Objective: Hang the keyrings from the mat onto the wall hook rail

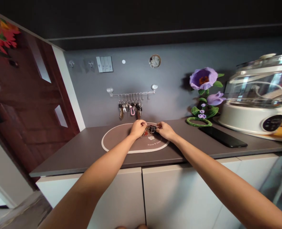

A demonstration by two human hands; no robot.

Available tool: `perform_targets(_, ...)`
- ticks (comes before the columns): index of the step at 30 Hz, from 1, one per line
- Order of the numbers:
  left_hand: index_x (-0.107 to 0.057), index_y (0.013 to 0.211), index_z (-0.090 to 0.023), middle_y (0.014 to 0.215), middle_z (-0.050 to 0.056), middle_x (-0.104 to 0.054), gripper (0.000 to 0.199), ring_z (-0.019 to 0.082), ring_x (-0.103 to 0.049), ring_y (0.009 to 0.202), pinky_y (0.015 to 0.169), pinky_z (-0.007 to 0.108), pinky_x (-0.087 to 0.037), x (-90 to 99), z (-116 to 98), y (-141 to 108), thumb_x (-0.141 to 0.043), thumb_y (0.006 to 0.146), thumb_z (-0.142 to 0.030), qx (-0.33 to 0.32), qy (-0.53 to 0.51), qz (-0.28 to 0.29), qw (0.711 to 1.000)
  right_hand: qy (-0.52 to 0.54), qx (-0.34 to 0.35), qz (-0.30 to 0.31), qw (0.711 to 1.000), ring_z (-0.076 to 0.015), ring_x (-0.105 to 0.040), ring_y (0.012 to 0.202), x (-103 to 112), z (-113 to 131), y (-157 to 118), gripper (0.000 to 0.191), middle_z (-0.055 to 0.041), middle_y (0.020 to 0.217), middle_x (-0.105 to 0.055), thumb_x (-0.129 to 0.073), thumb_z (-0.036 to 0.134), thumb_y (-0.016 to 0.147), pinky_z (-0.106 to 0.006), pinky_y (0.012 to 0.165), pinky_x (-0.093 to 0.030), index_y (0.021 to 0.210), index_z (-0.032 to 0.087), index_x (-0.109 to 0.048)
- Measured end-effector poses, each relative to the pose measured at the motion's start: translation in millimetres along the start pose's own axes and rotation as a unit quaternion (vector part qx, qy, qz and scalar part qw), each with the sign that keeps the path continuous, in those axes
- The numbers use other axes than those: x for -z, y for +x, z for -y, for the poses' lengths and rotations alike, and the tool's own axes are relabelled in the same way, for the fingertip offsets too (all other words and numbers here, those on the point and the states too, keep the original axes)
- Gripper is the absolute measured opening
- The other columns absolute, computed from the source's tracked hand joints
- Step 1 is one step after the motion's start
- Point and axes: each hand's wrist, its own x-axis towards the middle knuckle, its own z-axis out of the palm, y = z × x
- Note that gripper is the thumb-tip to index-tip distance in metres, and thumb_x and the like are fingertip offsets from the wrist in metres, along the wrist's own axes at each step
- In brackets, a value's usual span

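Both my hands are over a brown oval mat (117,140) with a pale rim. My left hand (138,128) is closed on one side of a bunch of keys (152,129), which has a red tag (146,133) hanging by the left fingers. With its fingers pinched, my right hand (165,130) grips the other side of the bunch, at a dark piece. The fingers partly hide the keys. Behind the hands, several key sets (131,107) hang from a clear hook rail (132,94) on the wall, one with a pink loop.
On the right, a black phone (223,136) lies on the grey countertop (88,159). Beyond it stand a purple crocheted flower (204,79) with a green ring base and a white appliance (253,117) with a clear body. A dark cabinet (141,19) overhangs the counter.
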Motion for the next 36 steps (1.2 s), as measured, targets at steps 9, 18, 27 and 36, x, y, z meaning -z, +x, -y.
perform_targets(9, -0.063, 0.078, -0.015, 0.079, 0.005, -0.058, 0.017, 0.013, -0.053, 0.072, 0.071, 0.024, -0.042, 11.8, 5, -4, -0.047, 0.074, -0.021, -0.021, 0.027, -0.014, 0.999, -0.106, 0.030, 0.041, 0.993, -0.0159, -0.056, 0.062, 4, 6, -4, 0.020, -0.0046, 0.056, -0.059, -0.060, 0.035, 0.065, -0.023, 0.056, -0.034, 0.055, 0.018, -0.061)
perform_targets(18, -0.063, 0.077, -0.015, 0.079, 0.005, -0.058, 0.017, 0.012, -0.052, 0.070, 0.071, 0.024, -0.042, 15.2, 5, -3, -0.047, 0.074, -0.021, -0.023, 0.019, -0.037, 0.999, -0.037, 0.062, -0.004, 0.997, -0.0161, -0.056, 0.078, 2, 4, -4, 0.019, -0.0060, 0.085, -0.063, -0.055, 0.018, 0.071, -0.022, 0.067, -0.036, 0.089, 0.017, -0.059)
perform_targets(27, -0.062, 0.080, -0.015, 0.080, 0.004, -0.057, 0.017, 0.012, -0.052, 0.070, 0.070, 0.023, -0.042, 14.2, 3, -4, -0.047, 0.074, -0.020, -0.051, 0.003, -0.041, 0.998, 0.015, 0.147, -0.086, 0.985, -0.0168, -0.056, 0.086, 4, 9, -4, 0.022, -0.0075, 0.093, -0.062, -0.048, 0.014, 0.076, -0.027, 0.076, -0.040, 0.096, 0.017, -0.057)
perform_targets(36, -0.061, 0.083, -0.016, 0.082, 0.004, -0.056, 0.015, 0.012, -0.054, 0.072, 0.071, 0.025, -0.043, 10.4, 4, -2, -0.050, 0.073, -0.017, -0.079, -0.009, -0.044, 0.996, 0.039, 0.232, -0.164, 0.958, -0.0206, -0.055, 0.091, 2, 8, 0, 0.024, -0.0099, 0.096, -0.061, -0.042, 0.022, 0.080, -0.034, 0.079, -0.042, 0.098, 0.017, -0.056)
